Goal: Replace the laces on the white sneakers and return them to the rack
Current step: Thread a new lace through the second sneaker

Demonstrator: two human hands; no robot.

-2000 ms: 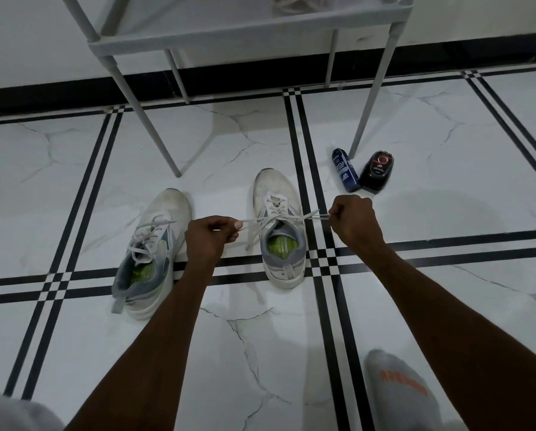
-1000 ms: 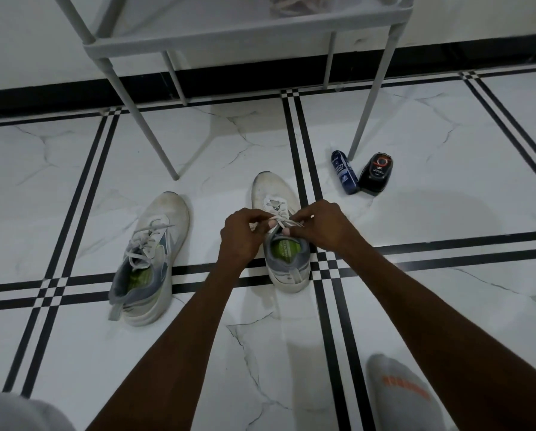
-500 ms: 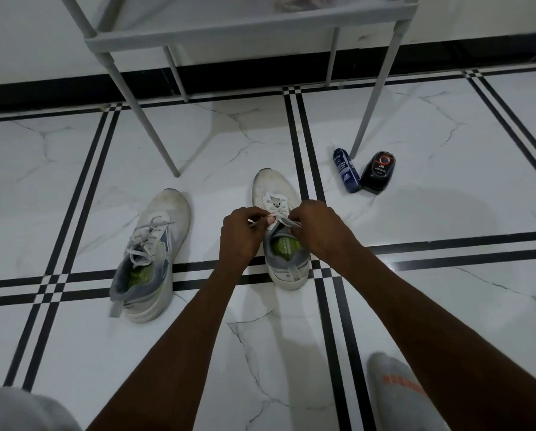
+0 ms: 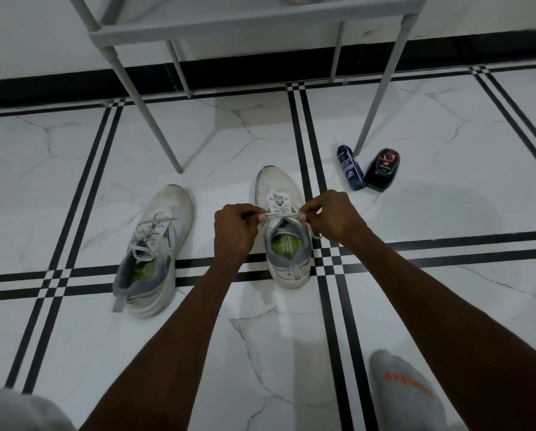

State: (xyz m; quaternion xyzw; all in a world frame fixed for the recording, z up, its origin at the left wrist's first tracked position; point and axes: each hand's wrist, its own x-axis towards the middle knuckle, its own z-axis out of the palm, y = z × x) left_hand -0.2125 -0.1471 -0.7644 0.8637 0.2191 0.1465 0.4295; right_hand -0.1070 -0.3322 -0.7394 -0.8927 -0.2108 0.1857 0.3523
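Observation:
Two white sneakers with grey collars and green insoles stand on the tiled floor, toes pointing away from me. The right sneaker (image 4: 276, 191) sits between my hands. My left hand (image 4: 234, 231) and my right hand (image 4: 332, 216) each pinch one end of its white lace (image 4: 280, 214), stretched short and level across the top of the tongue. A loose lace tail hangs by my right wrist. The left sneaker (image 4: 164, 225) lies apart to the left, laced with slack loops. The grey rack (image 4: 254, 23) stands behind the shoes against the wall.
A blue bottle (image 4: 349, 167) and a black shoe-polish container (image 4: 382, 168) lie by the rack's front right leg (image 4: 382, 85). Another rack leg (image 4: 148, 119) comes down just beyond the left sneaker. My grey-socked foot (image 4: 403, 393) rests at the bottom right.
Two seconds ago my hands held the lace pulled wide apart. They came together over the right sneaker's tongue and now have drawn slightly apart again, with the lace taut between them.

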